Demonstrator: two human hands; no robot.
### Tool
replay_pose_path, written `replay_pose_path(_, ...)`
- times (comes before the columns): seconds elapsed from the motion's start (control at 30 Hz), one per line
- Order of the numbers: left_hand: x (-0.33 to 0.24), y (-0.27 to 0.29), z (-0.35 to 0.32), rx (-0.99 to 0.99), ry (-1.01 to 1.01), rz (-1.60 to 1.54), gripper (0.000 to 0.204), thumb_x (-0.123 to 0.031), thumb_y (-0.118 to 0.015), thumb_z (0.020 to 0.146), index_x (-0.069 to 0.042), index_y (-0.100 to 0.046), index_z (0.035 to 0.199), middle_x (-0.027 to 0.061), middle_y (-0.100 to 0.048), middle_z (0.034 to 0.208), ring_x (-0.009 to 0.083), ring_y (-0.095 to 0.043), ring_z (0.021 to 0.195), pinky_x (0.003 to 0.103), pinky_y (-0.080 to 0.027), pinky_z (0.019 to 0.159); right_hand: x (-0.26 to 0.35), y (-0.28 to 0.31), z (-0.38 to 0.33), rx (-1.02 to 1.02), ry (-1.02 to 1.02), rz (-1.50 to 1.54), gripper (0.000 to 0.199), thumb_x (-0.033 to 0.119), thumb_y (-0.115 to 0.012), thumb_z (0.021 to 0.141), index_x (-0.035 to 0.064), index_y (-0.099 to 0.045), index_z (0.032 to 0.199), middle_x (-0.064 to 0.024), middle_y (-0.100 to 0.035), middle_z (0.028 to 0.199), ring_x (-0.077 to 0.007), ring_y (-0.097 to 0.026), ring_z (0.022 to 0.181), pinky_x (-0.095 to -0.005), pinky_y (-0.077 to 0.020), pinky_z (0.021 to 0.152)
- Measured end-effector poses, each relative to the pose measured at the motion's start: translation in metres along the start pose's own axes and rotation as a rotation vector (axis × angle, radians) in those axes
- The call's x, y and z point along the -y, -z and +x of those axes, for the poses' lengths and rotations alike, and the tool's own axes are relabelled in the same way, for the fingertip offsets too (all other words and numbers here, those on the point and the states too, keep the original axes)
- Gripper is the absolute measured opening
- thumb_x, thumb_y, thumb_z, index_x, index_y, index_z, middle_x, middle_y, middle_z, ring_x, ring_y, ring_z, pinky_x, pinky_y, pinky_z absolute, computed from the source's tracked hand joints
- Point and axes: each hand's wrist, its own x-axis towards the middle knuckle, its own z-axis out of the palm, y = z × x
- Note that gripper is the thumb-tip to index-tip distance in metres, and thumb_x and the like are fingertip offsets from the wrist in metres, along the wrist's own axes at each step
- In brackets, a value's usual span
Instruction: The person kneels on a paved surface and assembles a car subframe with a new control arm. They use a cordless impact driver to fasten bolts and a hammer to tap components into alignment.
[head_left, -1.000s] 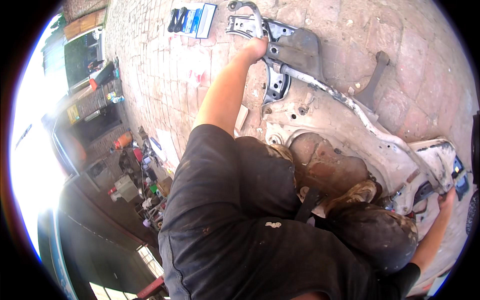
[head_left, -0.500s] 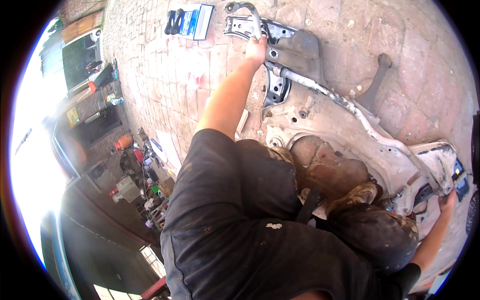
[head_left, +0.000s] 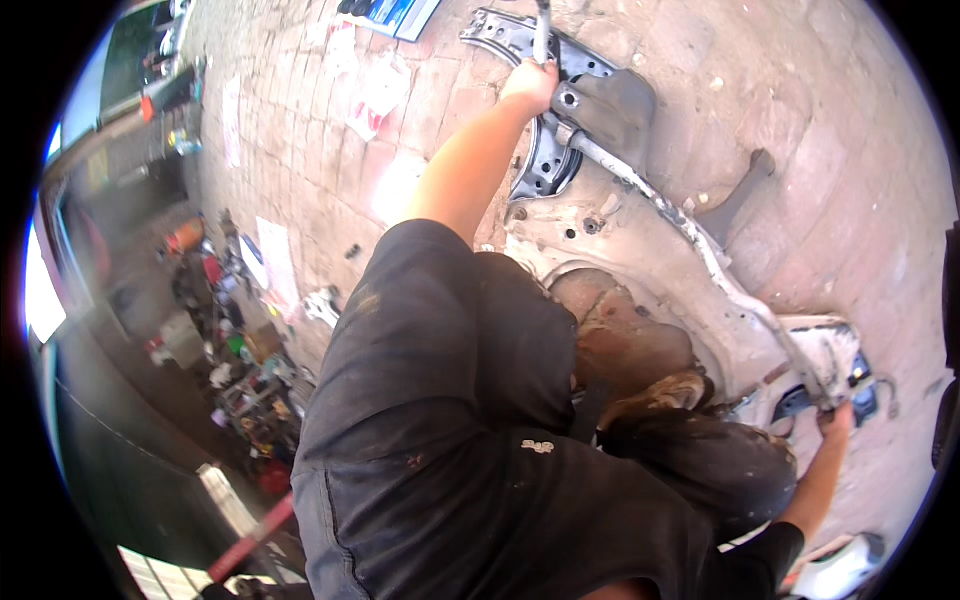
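My left hand is closed round the bent end of a worn, whitish anti-roll bar. At the bar's other end, my right hand grips it, though its fingers are partly hidden. The bar lies across a pale, dirty metal subframe. Next to my left hand are a shiny black control arm and a grey shield plate. Another black and blue part sits beside my right hand.
A dark flat metal arm lies on the brick floor beyond the bar. At the top is a blue and white box. Plastic wrapping lies to its lower right. Cluttered tools and parts stand at the left.
The bar's bent end by my left hand has swung from pointing left to pointing away. My right hand has shifted with the other end. The whole view has turned slightly.
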Motion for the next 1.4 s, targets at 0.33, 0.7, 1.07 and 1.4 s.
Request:
replay_pose_path(0.33, -0.001, 0.003, -0.013, 0.081, 0.074, -0.246, 0.053, -0.041, -0.046, 0.099, 0.003, -0.056, 0.128, 0.0256, -0.065, 0.125, 0.0386, -0.061, 0.12, 0.045, -0.047, 0.104, 0.079, -0.3, -0.194, -0.275, 1.365, -1.312, 0.055, 0.03, -0.066, 0.096, -0.0065, -0.053, 0.135, -0.0267, -0.056, 0.135, -0.0383, -0.054, 0.126, -0.0454, -0.0429, 0.108)
replay_pose_path(0.7, -0.005, 0.02, -0.025, 0.165, 0.104, -0.309, 0.05, -0.04, -0.045, 0.101, 0.002, -0.054, 0.127, 0.0214, -0.067, 0.124, 0.0349, -0.064, 0.117, 0.043, -0.05, 0.101, -0.101, -0.651, -0.298, 0.129, 1.573, -1.446, 0.115, 0.047, -0.086, 0.073, -0.0049, -0.022, 0.154, -0.0302, -0.025, 0.158, -0.0462, -0.025, 0.147, -0.0518, -0.0241, 0.12)
replay_pose_path(1.07, -0.005, 0.023, -0.021, 0.224, 0.099, -0.315, 0.051, -0.04, -0.043, 0.102, 0.004, -0.052, 0.126, 0.0229, -0.067, 0.121, 0.0356, -0.065, 0.115, 0.044, -0.05, 0.099, -0.1, -0.65, -0.263, -0.033, 1.051, -1.733, 0.07, 0.07, -0.06, 0.087, 0.0016, -0.06, 0.101, -0.0275, -0.068, 0.101, -0.0474, -0.066, 0.095, -0.0538, -0.0521, 0.082)
replay_pose_path(1.4, -0.009, 0.027, -0.017, 0.26, 0.098, -0.239, 0.052, -0.039, -0.042, 0.101, 0.005, -0.049, 0.129, 0.0221, -0.067, 0.123, 0.0355, -0.064, 0.116, 0.044, -0.05, 0.1, -0.098, -0.65, -0.264, -0.003, 1.073, -1.722, 0.074, 0.074, -0.055, 0.087, 0.0014, -0.06, 0.1, -0.025, -0.068, 0.101, -0.0467, -0.066, 0.096, -0.0538, -0.052, 0.084)
